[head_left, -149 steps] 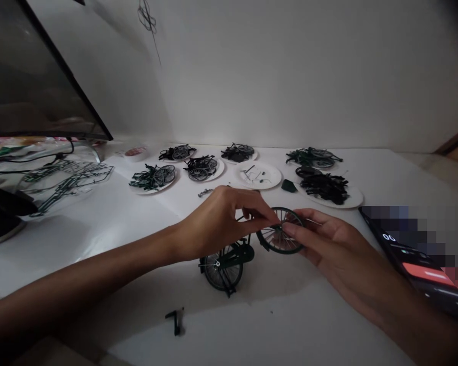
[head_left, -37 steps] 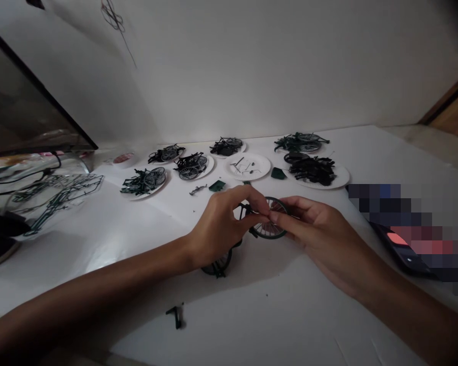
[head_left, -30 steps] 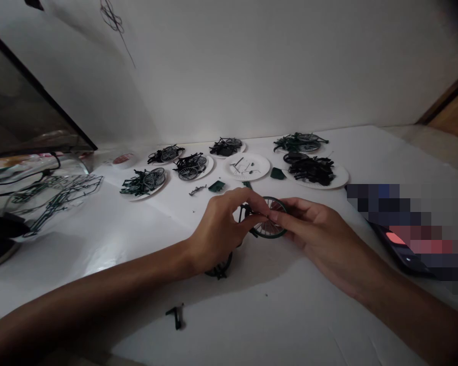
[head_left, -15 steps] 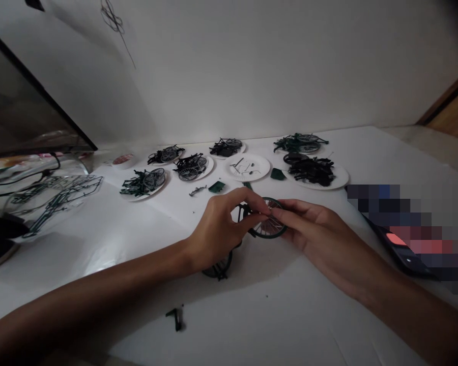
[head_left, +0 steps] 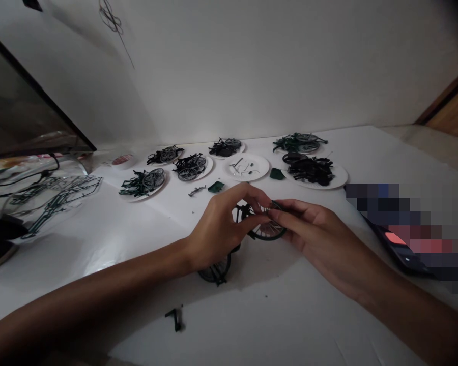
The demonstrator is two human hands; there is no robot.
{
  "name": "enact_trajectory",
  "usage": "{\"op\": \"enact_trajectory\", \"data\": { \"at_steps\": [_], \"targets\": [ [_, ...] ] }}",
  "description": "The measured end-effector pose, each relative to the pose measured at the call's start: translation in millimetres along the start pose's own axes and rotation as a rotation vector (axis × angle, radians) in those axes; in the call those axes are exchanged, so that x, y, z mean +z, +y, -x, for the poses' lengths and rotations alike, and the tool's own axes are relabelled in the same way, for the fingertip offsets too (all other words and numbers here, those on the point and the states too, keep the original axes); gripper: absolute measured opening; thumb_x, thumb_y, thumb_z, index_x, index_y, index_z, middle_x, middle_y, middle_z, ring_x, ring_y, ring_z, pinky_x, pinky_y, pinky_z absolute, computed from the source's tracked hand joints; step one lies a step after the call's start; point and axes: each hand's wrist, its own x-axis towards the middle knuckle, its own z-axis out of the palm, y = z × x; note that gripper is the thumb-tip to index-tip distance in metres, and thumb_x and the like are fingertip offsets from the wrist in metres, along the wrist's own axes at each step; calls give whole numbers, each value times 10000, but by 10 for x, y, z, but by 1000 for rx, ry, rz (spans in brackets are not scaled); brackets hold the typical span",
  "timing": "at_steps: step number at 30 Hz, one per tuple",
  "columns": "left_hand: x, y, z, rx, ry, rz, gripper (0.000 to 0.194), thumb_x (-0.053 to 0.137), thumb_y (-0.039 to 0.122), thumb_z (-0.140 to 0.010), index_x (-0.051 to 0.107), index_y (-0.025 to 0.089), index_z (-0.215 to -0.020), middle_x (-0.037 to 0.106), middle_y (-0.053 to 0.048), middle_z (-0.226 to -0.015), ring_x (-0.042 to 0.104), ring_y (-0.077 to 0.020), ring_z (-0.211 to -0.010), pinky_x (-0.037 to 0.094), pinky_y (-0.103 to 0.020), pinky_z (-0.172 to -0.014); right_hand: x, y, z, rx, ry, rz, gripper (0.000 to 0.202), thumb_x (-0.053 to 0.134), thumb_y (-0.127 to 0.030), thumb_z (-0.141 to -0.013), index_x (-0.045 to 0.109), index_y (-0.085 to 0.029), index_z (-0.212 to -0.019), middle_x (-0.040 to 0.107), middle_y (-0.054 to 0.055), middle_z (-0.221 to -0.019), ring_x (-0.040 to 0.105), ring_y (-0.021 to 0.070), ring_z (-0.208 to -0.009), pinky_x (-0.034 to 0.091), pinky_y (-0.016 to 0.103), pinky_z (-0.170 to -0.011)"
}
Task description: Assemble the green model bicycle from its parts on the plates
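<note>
In the head view, the left hand (head_left: 223, 221) has its thumb and index fingertips pinched near the hub of the spoked wheel (head_left: 269, 229); whether they clamp the wheel or a small piece cannot be told. The right hand (head_left: 313, 221) grips that wheel from the other side, thumb at the hub, fingers behind. The model bicycle (head_left: 216, 269), partly hidden by the left hand, is above the white table (head_left: 229, 325), a small dark part (head_left: 175, 319) lying nearer the camera.

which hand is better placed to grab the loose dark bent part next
Probably the left hand: the bent part lies nearer it than the right hand, though both are busy at the wheel.
</note>
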Motion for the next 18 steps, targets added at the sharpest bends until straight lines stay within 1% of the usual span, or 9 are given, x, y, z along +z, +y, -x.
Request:
{"op": "enact_trajectory", "data": {
  "at_steps": [5,10,12,15,18],
  "targets": [
    [-19,5,-14,19,-2,-36,184,701,58,-860,615,180,-968,696,-31,-941,666,-153,-911,552,-290,-839,4,-6,-3,0,12,-11,170,745,-329,-850,775,-242,-993,751,48,-1032,677,210,-1015,515,388,-996],
    [0,50,-2,5,-45,-41,252,784,166,-832,632,194,-1031,726,-29,-984,687,-165,-928,530,-332,-899,-6,15,-9,8,-2,-12,173,733,-327,-868,767,-244,-1015,745,51,-1132,661,213,-1101,513,347,-993],
    [5,40,2,4,-26,-75,241,777,170,-840,633,200,-1031,725,-29,-987,684,-169,-925,523,-340,-891,-11,27,-13,2,0,-5,193,738,-342,-864,762,-240,-1026,746,51,-1102,666,212,-1083,515,343,-982],
    [1,10,6,24,19,-119,220,751,143,-854,621,200,-1021,709,-28,-967,667,-162,-902,523,-319,-847,-18,34,-20,-8,-10,13,208,734,-356,-866,753,-226,-1026,745,54,-1041,675,208,-1042,513,345,-976],
    [-3,9,5,23,2,-120,222,728,118,-865,615,198,-1039,713,-28,-966,668,-161,-903,513,-330,-873,-22,32,-27,-3,-10,8,216,732,-357,-864,747,-224,-1033,745,58,-1046,680,213,-1049,516,352,-987]
  ]
}}
